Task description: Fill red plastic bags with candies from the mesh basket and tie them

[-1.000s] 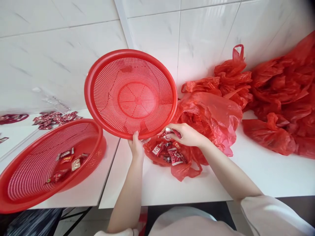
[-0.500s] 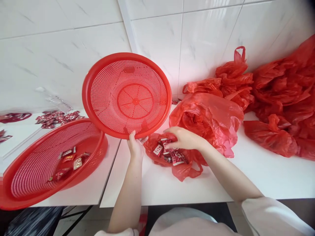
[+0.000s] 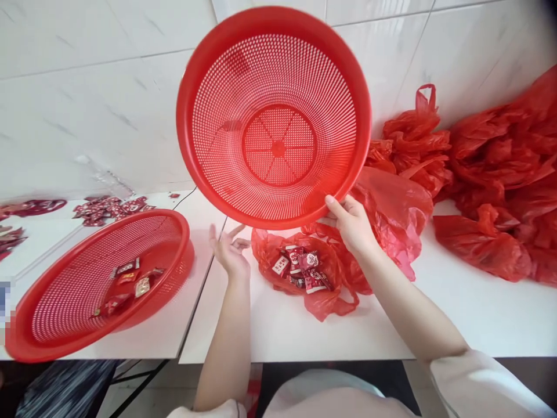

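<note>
Right hand (image 3: 352,223) is clamped on the lower rim of a red mesh basket (image 3: 274,116), thumb on the inside of the rim and fingers behind it. The basket is round and of bright red plastic. Its wall and floor are pierced all over with small holes, and a spoked ring is moulded at the middle of the floor. It is empty, held in the air above the back of the desk and tipped so that its inside faces the camera.

Two white desks stand side by side with a narrow seam between them, against a wall of white marbled tiles (image 3: 87,116). On the right desk (image 3: 456,313), towards its front edge, an open red bag (image 3: 322,302) holds small wrapped sweets (image 3: 300,267), beneath the raised basket. Heaps of crumpled red bags (image 3: 500,174) fill the back edge towards the right corner. On the left desk (image 3: 161,331) a second basket (image 3: 65,302) holds a few sweets, its near rim past the front edge. More wrappers (image 3: 108,208) lie by the back edge.

Left hand (image 3: 228,249) hovers over the seam just below the raised basket's rim, fingers spread apart, holding nothing. Both forearms are bare and reach forward across the front edge.
</note>
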{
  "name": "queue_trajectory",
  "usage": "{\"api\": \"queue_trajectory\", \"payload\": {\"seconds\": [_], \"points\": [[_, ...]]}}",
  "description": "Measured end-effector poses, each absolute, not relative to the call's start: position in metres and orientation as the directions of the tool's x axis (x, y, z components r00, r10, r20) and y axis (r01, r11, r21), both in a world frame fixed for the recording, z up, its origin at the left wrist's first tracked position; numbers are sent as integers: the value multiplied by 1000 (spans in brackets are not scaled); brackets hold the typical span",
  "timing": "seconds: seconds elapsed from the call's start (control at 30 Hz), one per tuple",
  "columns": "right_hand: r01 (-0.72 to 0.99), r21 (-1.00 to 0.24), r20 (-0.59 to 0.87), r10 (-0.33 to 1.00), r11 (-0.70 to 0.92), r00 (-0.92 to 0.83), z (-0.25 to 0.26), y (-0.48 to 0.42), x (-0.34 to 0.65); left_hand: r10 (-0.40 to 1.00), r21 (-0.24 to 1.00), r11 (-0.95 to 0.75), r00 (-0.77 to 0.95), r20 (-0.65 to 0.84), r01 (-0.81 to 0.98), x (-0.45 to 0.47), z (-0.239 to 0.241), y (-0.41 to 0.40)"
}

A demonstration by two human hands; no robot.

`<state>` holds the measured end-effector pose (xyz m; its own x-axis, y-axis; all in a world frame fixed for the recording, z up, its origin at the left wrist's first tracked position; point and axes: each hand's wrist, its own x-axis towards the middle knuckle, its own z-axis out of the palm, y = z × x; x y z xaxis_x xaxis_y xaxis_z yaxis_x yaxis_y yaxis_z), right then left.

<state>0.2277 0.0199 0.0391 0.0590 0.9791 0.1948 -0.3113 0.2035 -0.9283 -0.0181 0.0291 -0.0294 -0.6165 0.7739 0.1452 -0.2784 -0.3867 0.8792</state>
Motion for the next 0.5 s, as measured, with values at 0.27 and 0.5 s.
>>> {"api": "queue_trajectory", "payload": {"seconds": [0.27,0.5], "points": [[-372,-892,234,966,258,108,65,12,254,514,879,-411,-858,6,-241,-52,-31,37],[-309,-904,279,956,294,96,73,5,266,749,857,-387,-658,78,-339,-14,-40,37]]}}
